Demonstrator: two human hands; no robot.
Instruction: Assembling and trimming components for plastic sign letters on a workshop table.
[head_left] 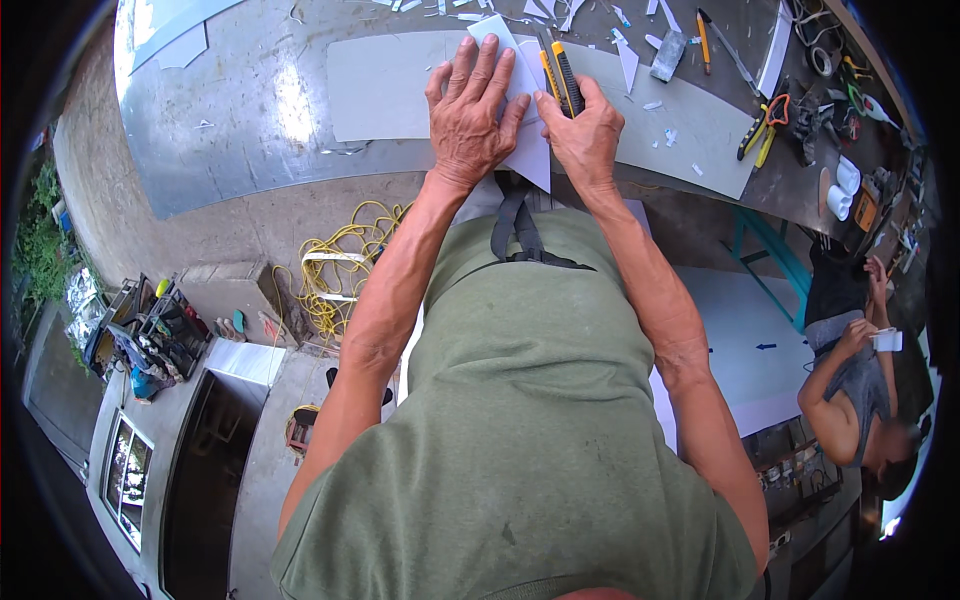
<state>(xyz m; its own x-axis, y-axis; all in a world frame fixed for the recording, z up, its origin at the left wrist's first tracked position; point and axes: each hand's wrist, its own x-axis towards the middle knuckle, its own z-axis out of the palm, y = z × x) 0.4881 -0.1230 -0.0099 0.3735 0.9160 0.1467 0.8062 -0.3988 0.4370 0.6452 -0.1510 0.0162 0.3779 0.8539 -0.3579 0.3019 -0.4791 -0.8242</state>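
My left hand (472, 115) lies flat with its fingers spread, pressing on a narrow, pointed white sheet (530, 158). One end of that sheet juts over the near edge of the table. Just to the right, my right hand (585, 130) is closed around a yellow and black utility knife (566, 78), its blade end toward the far side. The knife is beside the white sheet's right edge; whether the blade touches anything is hard to make out. Beneath both hands runs a long light grey board (375, 90) on the metal-topped table (245, 135).
White offcuts (626, 65) and a clear block (668, 56) lie toward the far right. Beyond them are a pencil (704, 45), pliers (765, 130) and scissors (870, 100). Yellow cable (345, 260) is coiled on the floor at left. Another person (850, 380) is at right, holding something white.
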